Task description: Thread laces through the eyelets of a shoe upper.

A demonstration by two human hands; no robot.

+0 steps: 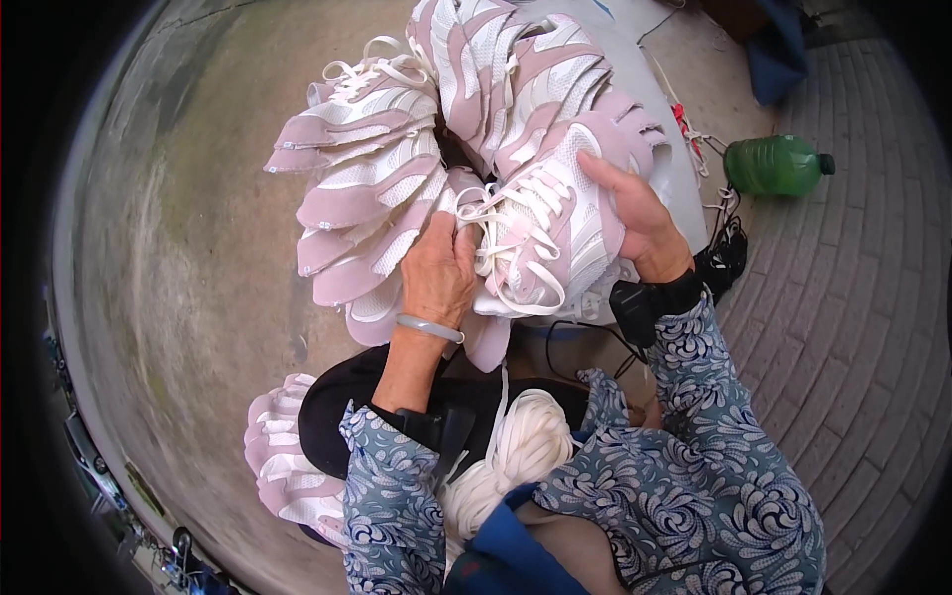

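A pink and white shoe upper (543,223) with cream laces is held in front of me, tilted, its laces hanging loosely. My left hand (439,266) grips its left side, with the thumb pressed near the laces. On the opposite side, my right hand (643,220) clasps it, thumb on top and other fingers hidden underneath. Around it a ring of matching uppers (367,188) overlaps in a curved stack, left and far; the nearest of them lie next to my left hand. A hank of cream laces (526,448) rests in my lap, and one strand runs up from it.
More pink and white uppers (288,446) are piled at the lower left. A pale tabletop (684,188) shows under the ring on the right. Beyond it, a green plastic bottle (775,166) lies on brick paving near black cords (724,256). Blue cloth (775,50) hangs at the far right.
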